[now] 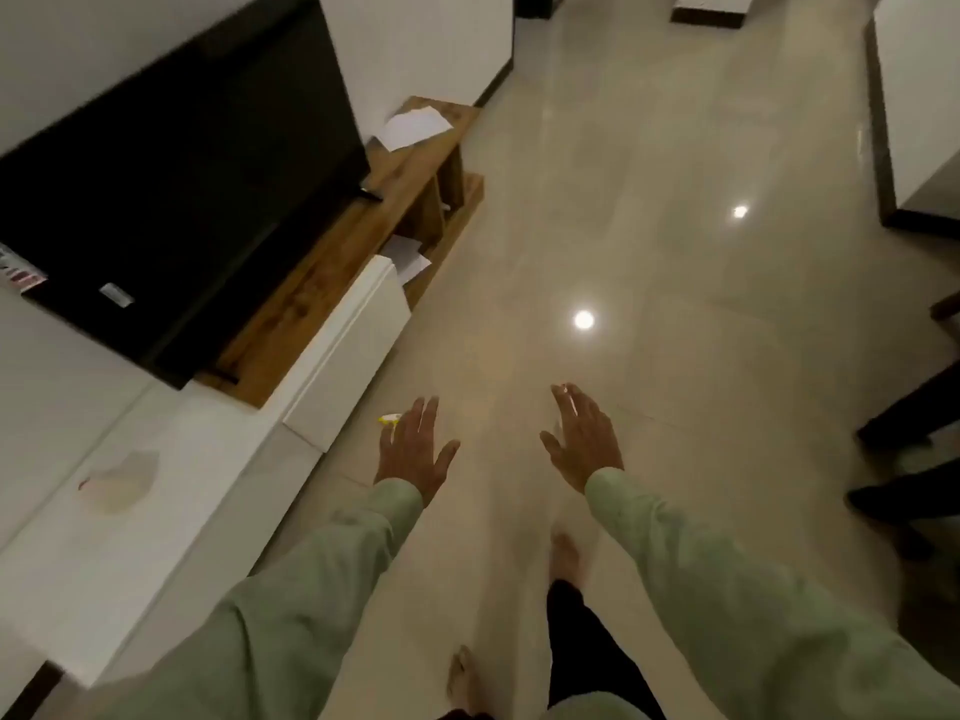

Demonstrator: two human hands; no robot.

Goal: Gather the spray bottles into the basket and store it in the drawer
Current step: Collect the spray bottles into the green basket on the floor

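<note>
Glossy beige floor tiles fill the room, catching two bright ceiling-light reflections. Above them, the left hand hangs palm down with fingers spread and holds nothing; the right hand does the same, fingers loosely splayed, well apart from the left. Both wrists emerge from pale green sleeves. Just beyond the left hand's fingertips, partly hidden by them, a small yellow and white object lies on the floor; it is too blurred to tell whether it is a spray bottle's nozzle. No basket shows anywhere in the view. Below the hands, two bare feet stand on the tiles. To the left runs a low white cabinet with a drawer front standing slightly proud of it. Farther along, a wooden TV stand carries a black television and some loose white papers. Dark furniture legs edge the right side.
</note>
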